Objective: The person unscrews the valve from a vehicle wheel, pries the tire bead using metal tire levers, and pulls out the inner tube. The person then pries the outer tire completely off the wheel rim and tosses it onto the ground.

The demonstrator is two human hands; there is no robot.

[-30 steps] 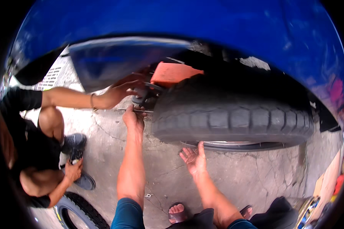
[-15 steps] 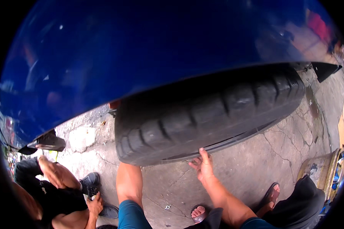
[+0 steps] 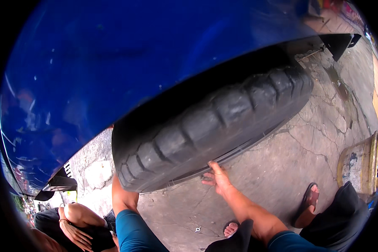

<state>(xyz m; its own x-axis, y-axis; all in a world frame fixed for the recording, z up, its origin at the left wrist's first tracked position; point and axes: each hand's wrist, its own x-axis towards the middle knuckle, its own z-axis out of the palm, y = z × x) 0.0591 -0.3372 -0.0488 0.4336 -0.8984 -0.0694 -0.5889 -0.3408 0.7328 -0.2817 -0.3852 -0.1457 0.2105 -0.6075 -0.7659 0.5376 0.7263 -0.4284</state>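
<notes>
A black tyre (image 3: 206, 130) with worn, grooved tread sits tilted under the edge of a glossy blue vehicle body (image 3: 113, 59). The rim edge (image 3: 235, 156) shows along its lower side. My left forearm (image 3: 125, 197) reaches to the tyre's near left end, and the tyre hides that hand and its fingers. At the rim edge is my right hand (image 3: 218, 180), fingers apart and one digit pointing up against or very near the rim. Nothing is held in it.
Cracked concrete (image 3: 298, 155) lies beneath. To the left sits another person, whose hand (image 3: 75, 235) rests by a bent knee. A stained bucket-like container (image 3: 359, 164) stands at the right. A small metal piece (image 3: 198, 229) lies on the ground near my sandalled foot (image 3: 231, 229).
The tyre now appears farther left and more slanted, with more dark gap above it. My right hand stays by the rim. The whole view has shifted, and the other person sits lower in it.
</notes>
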